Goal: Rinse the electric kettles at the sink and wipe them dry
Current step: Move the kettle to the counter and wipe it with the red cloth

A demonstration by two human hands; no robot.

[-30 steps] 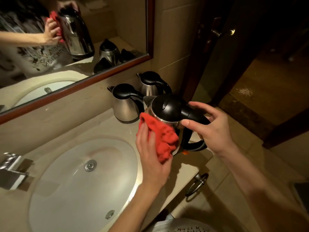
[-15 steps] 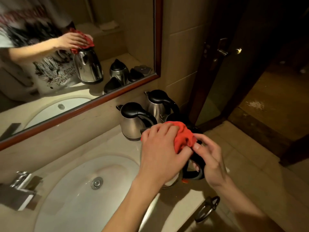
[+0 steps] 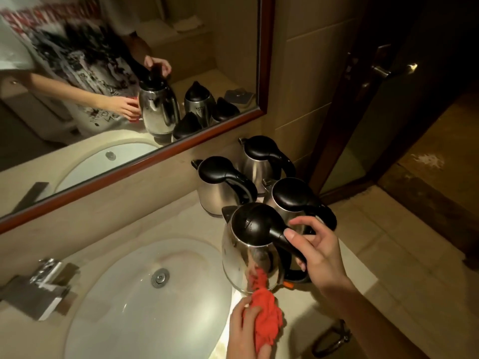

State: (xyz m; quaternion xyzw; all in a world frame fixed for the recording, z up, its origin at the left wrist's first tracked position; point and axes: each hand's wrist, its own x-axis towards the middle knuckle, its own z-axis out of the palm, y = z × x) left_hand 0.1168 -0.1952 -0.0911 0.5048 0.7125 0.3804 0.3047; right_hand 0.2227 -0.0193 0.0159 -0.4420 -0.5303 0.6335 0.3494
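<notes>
A steel kettle point(image 3: 246, 257) with a black lid stands upright on the counter at the sink's right rim. My right hand point(image 3: 317, 251) grips its black handle from the right. Below it, my left hand point(image 3: 245, 330) holds a red cloth point(image 3: 267, 312) just under the kettle's lower side; the steel mirrors the cloth. Three more steel kettles stand behind: one at the back left point(image 3: 220, 187), one at the back point(image 3: 264, 159), one right behind the held kettle point(image 3: 293, 198).
The white oval sink point(image 3: 134, 307) with its drain point(image 3: 160, 277) lies to the left, and a chrome tap point(image 3: 44, 283) at its left edge. A framed mirror point(image 3: 129, 73) hangs above. A towel ring point(image 3: 334, 340) hangs off the counter front. A dark door point(image 3: 388, 73) stands at right.
My left hand has brought the red cloth down from the kettle's lid to its lower side. My right hand now grips the handle higher up, and the whole lid shows.
</notes>
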